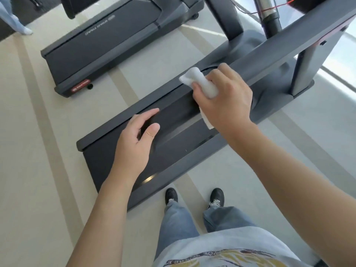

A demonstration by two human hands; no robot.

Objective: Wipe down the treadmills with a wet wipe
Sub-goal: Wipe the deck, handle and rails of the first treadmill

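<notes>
The right hand [225,97] grips a white wet wipe [200,81], its fingers curled round the crumpled cloth. One bunched end of the wipe sticks out past the fingertips toward the upper left, and a flat corner hangs out below the palm. Hand and wipe sit at the grey handrail [289,45] of the near treadmill [119,120], which slants up toward the upper right; whether the wipe actually touches the rail cannot be told.

The left hand [134,139] holds nothing. Its fingers are straight and close together, the thumb set apart from them, and it hovers above the left side rail and dark belt [173,116] of the near treadmill; contact with either cannot be told.

A 2nd treadmill [107,47] stands parallel farther back on the pale striped floor [38,151]. Below, 2 black shoes [217,196] and blue jeans stand just beside the near treadmill's rear right corner. At the upper left edge, another person's leg [13,18] shows.
</notes>
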